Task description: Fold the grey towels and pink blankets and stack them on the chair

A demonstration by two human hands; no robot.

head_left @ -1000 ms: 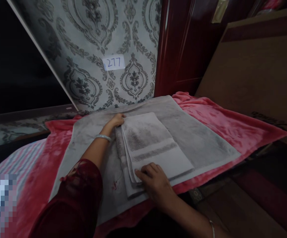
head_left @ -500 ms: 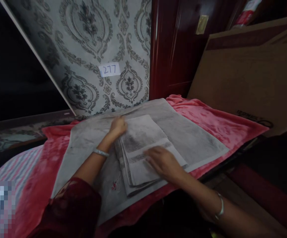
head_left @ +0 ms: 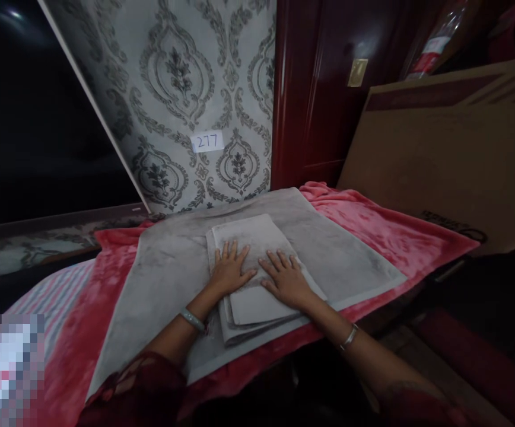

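A folded grey cloth (head_left: 257,305), stacked in several layers, lies on a larger grey cloth (head_left: 346,252) spread over the surface. My left hand (head_left: 229,270) rests flat on the left part of the folded cloth, fingers spread. Beside it, my right hand (head_left: 286,280) presses flat on the right part, its fingers apart too. Neither hand grips anything. A bracelet sits on each wrist. The middle of the folded cloth is partly hidden under both palms.
Under the grey sheet, a pink plush blanket (head_left: 386,228) sticks out on both sides. A large cardboard box (head_left: 439,154) stands at the right, with a plastic bottle (head_left: 433,50) behind it. A dark screen (head_left: 39,118) is at the left. Striped fabric (head_left: 57,290) shows at lower left.
My left hand has come down from the cloth's far left edge and opened flat on it. My right hand, blurred before, now lies still and spread. The view has shifted slightly.
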